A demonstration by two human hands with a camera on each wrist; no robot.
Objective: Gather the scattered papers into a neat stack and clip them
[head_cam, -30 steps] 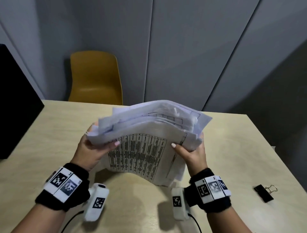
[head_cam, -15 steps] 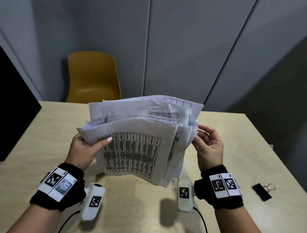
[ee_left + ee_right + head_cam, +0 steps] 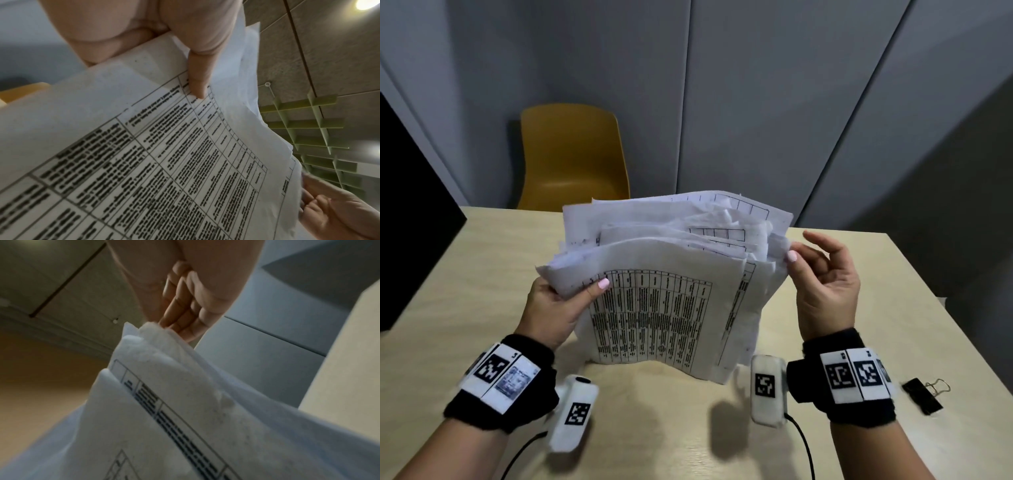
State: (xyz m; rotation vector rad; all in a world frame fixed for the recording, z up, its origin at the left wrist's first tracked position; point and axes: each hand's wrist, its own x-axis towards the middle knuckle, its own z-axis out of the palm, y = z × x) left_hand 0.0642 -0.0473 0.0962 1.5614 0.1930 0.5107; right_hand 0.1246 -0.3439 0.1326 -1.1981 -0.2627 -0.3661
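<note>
A loose stack of printed papers stands on its lower edge on the wooden table, its sheets uneven and fanned at the top. My left hand grips the upper left corner, thumb on the front table-printed sheet and fingers hidden behind. My right hand is at the upper right edge with loosely bent fingers; its thumb tip touches the sheet edges. In the right wrist view the fingers meet a crumpled paper corner. A black binder clip lies on the table at the right, beyond my right wrist.
A yellow chair stands behind the table's far edge. A black screen sits at the left. Grey wall panels rise behind. The table's right edge runs close to the clip.
My right hand let go of the stack's lower right side and rose to its upper right edge. The papers tipped more upright, with the left hand still holding them.
</note>
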